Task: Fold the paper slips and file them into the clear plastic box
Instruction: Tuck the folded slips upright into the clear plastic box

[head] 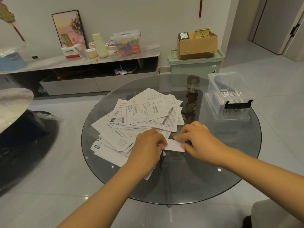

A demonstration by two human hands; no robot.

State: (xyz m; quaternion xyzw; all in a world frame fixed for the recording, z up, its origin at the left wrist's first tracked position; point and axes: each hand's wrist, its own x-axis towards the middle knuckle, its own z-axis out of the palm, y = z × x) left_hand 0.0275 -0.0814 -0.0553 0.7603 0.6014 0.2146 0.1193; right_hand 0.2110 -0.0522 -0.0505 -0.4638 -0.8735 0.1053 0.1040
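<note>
Glass table (pixel 213 170), grey tiled floor (pixel 41 203)

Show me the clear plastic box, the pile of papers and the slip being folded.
Clear plastic box (pixel 218 111): head view, near-left wall.
Pile of printed white papers (pixel 141 111): head view, top sheet's middle.
Small white folded slip (pixel 174 145): head view, its bare centre.

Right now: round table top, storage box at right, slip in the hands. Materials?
Table top: looks like tinted glass, glossy; floor shows through and lights reflect.
Clear box: likely hard transparent plastic; filed slips visible through its walls, black latch.
Slip: thin white paper, matte, creased flat between left hand and right hand.
</note>
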